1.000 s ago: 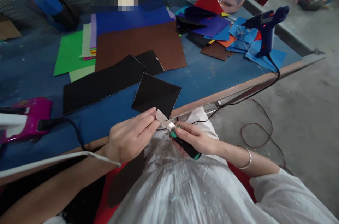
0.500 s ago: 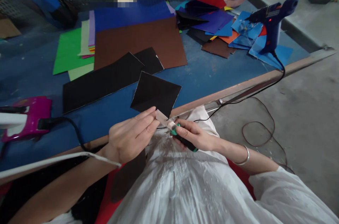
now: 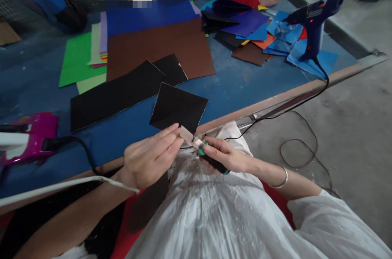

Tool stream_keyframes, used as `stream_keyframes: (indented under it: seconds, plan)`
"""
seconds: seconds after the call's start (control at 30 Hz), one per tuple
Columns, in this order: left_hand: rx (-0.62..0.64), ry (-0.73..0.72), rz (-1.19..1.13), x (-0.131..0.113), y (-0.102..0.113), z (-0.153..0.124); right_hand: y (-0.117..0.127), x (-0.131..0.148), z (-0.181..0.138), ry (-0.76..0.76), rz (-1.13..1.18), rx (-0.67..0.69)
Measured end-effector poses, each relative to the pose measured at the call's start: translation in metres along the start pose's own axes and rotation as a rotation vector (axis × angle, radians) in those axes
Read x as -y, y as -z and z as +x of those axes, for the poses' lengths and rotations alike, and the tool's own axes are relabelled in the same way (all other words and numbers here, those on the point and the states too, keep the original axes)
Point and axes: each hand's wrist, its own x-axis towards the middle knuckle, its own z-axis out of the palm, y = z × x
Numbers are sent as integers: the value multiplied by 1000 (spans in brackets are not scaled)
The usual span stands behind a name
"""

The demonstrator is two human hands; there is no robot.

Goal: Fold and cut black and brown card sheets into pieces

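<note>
Near the table's front edge, my right hand (image 3: 225, 155) is closed round the black-and-green handle of a cutter knife (image 3: 216, 161), whose blade end points up and left. My left hand (image 3: 154, 155) has its fingers pressed together, with a small pale flat piece (image 3: 186, 134) at the fingertips. That piece lies in line with the knife's tip; whether they touch, I cannot tell. Just beyond both hands is a black square sheet (image 3: 180, 104), its near corner close to the pale piece. The left thumb is hidden.
Behind lie a long black sheet (image 3: 116, 96), a brown sheet (image 3: 162, 47) and green sheets (image 3: 76, 59). Coloured scraps (image 3: 248, 22) and a blue glue gun (image 3: 314, 26) with a trailing cord stand right. A magenta device (image 3: 45, 136) sits left; a white cable (image 3: 76, 181) crosses my left wrist.
The view has shifted very slightly. My hands, the knife and the pale piece keep nearly the same positions, with a little more of the pale piece's face showing.
</note>
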Motion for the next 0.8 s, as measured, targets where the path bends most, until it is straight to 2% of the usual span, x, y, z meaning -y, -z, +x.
stream_keyframes:
  seconds: [0.33,0.8]
  plan:
    - [28,-5,6,1,1,0,2,2,-2,21,-49,-33]
    - [23,19,-23,1,0,-6,1,5,-2,-4,-46,-12]
